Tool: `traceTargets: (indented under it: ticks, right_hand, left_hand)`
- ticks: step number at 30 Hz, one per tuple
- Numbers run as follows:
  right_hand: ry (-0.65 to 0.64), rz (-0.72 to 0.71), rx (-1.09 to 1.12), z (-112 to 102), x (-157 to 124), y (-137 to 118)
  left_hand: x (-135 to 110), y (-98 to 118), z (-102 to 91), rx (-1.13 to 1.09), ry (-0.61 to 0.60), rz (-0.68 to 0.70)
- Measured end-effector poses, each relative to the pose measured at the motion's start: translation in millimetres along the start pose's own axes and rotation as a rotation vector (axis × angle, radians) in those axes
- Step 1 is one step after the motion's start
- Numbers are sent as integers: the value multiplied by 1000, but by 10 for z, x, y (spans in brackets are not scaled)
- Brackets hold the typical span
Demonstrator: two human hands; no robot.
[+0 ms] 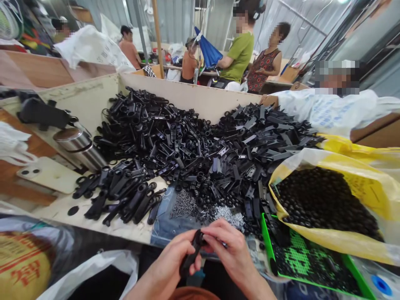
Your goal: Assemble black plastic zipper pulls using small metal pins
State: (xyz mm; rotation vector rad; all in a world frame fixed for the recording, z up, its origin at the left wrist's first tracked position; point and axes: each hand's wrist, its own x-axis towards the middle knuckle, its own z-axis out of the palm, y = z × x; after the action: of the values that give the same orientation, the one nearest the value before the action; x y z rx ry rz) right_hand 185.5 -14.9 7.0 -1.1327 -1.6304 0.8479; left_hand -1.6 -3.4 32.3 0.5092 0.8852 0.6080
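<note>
Head cam: L hand [170, 266] clenched round a black plastic handle [189, 260], low centre, just off the bench [131, 231] edge. Long axis tilts up-right. Its top end meets R hand [233, 252], fingertips [208, 241] pinching that end. L hand is lower and nearer. Screw pile [187, 206] lies just beyond, heap of handles [175, 137] behind.

Bright, even daylight — edges warped, corners soft.

Pale walled table [93, 100]: heap of black plastic parts [200, 141], small screws [229, 214], yellow bag [359, 183] at right.
</note>
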Motion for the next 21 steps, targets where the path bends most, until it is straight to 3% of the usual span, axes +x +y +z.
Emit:
traceTargets:
  ticks: [9,21]
  right_hand:
    - [-104,-104,-205,-74,-47,-22]
    - [-464,-203,-362,-274,52,-165]
  left_hand:
    - [-45,-30,-21,86,-19,-26]
    - [-81,24,-24,236,-144,-207]
